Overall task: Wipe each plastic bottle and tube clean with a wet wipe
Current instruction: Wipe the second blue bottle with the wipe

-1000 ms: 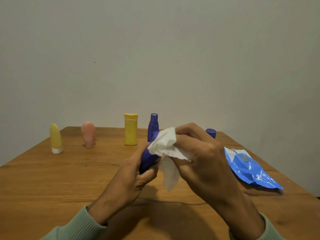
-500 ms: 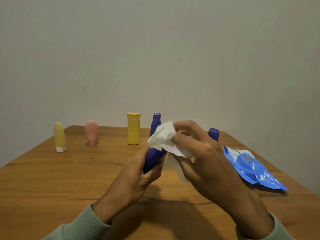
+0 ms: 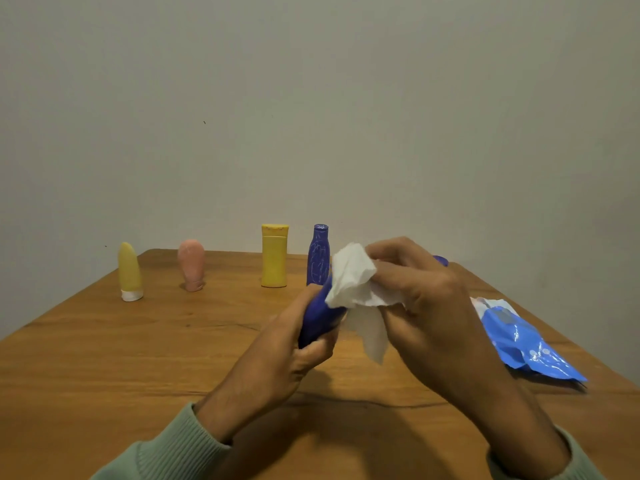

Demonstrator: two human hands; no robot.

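1. A dark blue container (image 3: 317, 320) is gripped at its lower end by the left hand (image 3: 287, 355), fingers curled round it. It is held tilted above the table (image 3: 104, 358), apparently so that its upper part is left free for wiping.
2. The wet wipe (image 3: 356, 285) is bunched over that upper end and pinched by the right hand (image 3: 426, 306), fingers curled on it.
3. A yellow tube (image 3: 130, 271), pink tube (image 3: 191, 265), yellow bottle (image 3: 274, 256) and blue bottle (image 3: 318, 256) are stood along the far edge, probably to keep the working space free.
4. The wipes pack (image 3: 519, 341) is laid at the right, likely for easy reach.
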